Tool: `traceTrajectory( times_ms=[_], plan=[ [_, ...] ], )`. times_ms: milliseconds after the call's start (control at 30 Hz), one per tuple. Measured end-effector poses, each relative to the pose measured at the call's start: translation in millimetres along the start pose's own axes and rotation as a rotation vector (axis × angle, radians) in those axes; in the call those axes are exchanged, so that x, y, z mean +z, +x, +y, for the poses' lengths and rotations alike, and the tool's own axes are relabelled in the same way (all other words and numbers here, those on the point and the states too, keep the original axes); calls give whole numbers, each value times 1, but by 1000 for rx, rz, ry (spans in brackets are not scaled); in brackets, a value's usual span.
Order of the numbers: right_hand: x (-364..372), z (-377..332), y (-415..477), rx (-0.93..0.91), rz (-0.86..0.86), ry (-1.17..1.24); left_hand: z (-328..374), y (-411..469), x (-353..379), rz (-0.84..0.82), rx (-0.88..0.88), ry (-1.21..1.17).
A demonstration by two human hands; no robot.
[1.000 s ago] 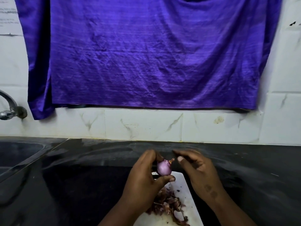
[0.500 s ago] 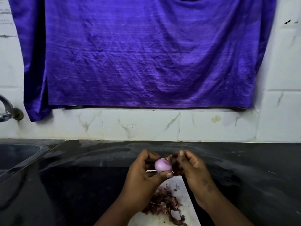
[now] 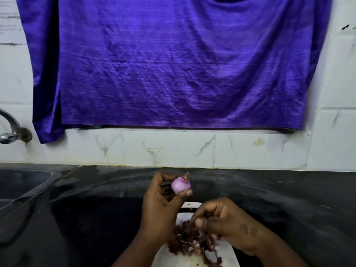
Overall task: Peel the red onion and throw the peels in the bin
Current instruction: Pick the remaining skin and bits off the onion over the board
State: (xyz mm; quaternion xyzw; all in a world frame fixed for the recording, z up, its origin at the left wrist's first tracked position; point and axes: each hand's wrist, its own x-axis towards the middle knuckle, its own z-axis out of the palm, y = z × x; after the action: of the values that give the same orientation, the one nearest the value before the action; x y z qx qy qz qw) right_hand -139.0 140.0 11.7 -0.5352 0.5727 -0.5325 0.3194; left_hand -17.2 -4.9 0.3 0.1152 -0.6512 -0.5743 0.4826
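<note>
well, the left hand (image 3: 161,205) pinched the onion (image 3: 181,186). at its five o'clock the right hand (image 3: 221,220) curled over the peels (image 3: 188,241); its grip couldn't be told.

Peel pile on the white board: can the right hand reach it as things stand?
Probably yes: the right hand sits just over the peel pile on the white board, nothing between; the left hand holds the onion higher.

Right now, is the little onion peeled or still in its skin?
Almost peeled: the onion shows smooth pale purple flesh, with only a dry brown scrap at its tip. The left hand pinches it.
</note>
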Motion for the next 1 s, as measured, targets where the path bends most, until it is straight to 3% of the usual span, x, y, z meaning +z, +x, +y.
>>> traceTrajectory(
  times_ms=[67,167,267,367,500,600,1000],
  plan=[
    [1,-2,-2,6,-90,-180,1,-1,0,-2,-12,-4],
    [0,-1,0,-72,-29,-411,1,0,-2,0,-21,-13],
    [-1,2,2,-143,248,-488,4,-1,-1,-27,-30,-71],
    [1,-1,2,-197,525,-392,9,-5,2,-128,-65,-128],
    [-2,0,3,-216,571,-351,9,-9,5,-204,-53,-99],
    [-3,1,4,-287,647,-473,8,-7,4,-212,-44,-89],
    [-7,7,9,-455,624,-1011,3,-7,0,-273,-101,49]
  ],
)
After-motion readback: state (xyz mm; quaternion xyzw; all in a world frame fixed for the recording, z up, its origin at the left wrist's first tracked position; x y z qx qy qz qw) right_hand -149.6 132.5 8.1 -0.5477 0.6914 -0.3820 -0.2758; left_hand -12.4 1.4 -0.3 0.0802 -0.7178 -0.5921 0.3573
